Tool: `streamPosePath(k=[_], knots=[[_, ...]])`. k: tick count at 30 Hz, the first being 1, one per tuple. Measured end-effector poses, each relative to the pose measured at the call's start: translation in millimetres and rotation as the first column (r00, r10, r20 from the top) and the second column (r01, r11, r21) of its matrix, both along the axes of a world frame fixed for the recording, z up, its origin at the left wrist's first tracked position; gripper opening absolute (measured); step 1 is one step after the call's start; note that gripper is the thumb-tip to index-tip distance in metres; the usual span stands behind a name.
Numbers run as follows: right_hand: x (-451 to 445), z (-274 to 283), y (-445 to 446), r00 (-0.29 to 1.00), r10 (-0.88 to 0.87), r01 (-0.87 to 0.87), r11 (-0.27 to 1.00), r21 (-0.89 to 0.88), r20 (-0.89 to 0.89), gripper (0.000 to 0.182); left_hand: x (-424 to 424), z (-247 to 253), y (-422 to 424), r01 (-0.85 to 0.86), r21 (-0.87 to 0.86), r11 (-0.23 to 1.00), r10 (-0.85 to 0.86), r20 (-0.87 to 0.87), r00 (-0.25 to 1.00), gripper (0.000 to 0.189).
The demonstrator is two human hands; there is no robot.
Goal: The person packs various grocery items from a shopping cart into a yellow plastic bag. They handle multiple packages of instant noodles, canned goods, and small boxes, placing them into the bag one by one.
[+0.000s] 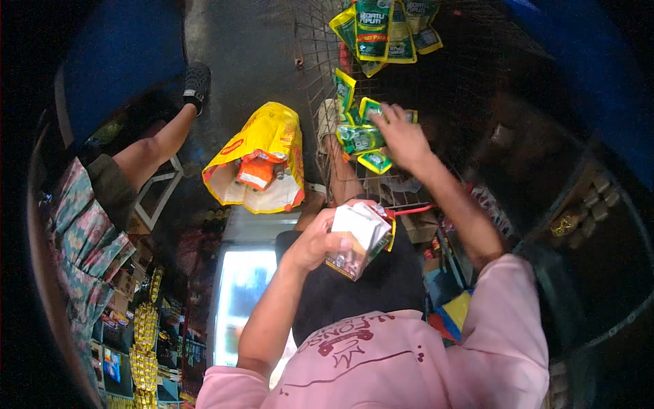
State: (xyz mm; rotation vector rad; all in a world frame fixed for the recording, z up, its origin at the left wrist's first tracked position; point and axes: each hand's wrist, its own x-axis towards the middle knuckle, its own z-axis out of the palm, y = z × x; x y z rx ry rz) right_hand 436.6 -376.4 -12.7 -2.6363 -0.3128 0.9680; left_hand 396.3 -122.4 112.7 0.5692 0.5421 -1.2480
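My left hand point(319, 237) grips a bunch of small white-topped cardboard packs point(357, 222), the nearest with a brown printed side. Under them shows a green and yellow sachet, partly hidden. Farther forward, my right hand point(406, 134) reaches over a wire basket and rests its fingers on green, yellow-edged Datu Puti pouches point(360, 139). Whether the fingers pinch one is hidden. More of these pouches point(375, 33) lie in a pile toward the far end of the basket point(319, 61).
Left of the basket stands an open yellow Maggi bag point(265, 138) with orange packs point(255, 173) inside. Another person's leg point(161, 153) is at the left. Yellow sachet strips point(145, 332) hang by stocked shelves, near a bright glass-fronted cabinet point(245, 296). A red bar point(414, 209) crosses the basket's near end.
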Motion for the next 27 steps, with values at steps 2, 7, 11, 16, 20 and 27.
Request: streamPosePath(k=[2,7,11,16,20,27], knots=[[0.5,-17.5,-7.6,1.0,0.012,-0.012,0.999,-0.035,-0.02,0.074,-2.6,3.9,11.0,0.061,-0.013,0.998,-0.061,-0.003,0.998,0.09],[-8.6,-27.3,-17.1,0.996,0.006,-0.008,1.0,-0.023,-0.086,0.05,-0.8,12.2,19.4,0.029,-0.008,1.0,-0.029,-0.064,0.998,0.09],[22.1,-15.5,-48.1,0.956,-0.247,0.258,0.964,0.055,-0.156,0.039,-6.3,10.6,27.9,0.019,0.011,1.0,-0.019,-0.034,0.999,0.087],[67.3,0.9,-94.6,0.905,-0.362,0.42,0.845,0.332,-0.223,0.041,-30.0,1.3,31.8,-0.051,0.11,0.993,0.058,-0.07,0.996,0.074],[80.2,28.2,-85.3,0.772,-0.554,0.624,0.755,0.203,-0.313,0.036,-14.8,2.2,21.9,-0.063,0.021,0.998,0.065,-0.077,0.995,0.073],[47.2,53.5,-93.7,0.777,-0.614,0.63,0.756,0.179,-0.137,0.029,-17.3,7.0,20.5,-0.089,0.026,0.996,0.091,-0.079,0.993,0.077]])
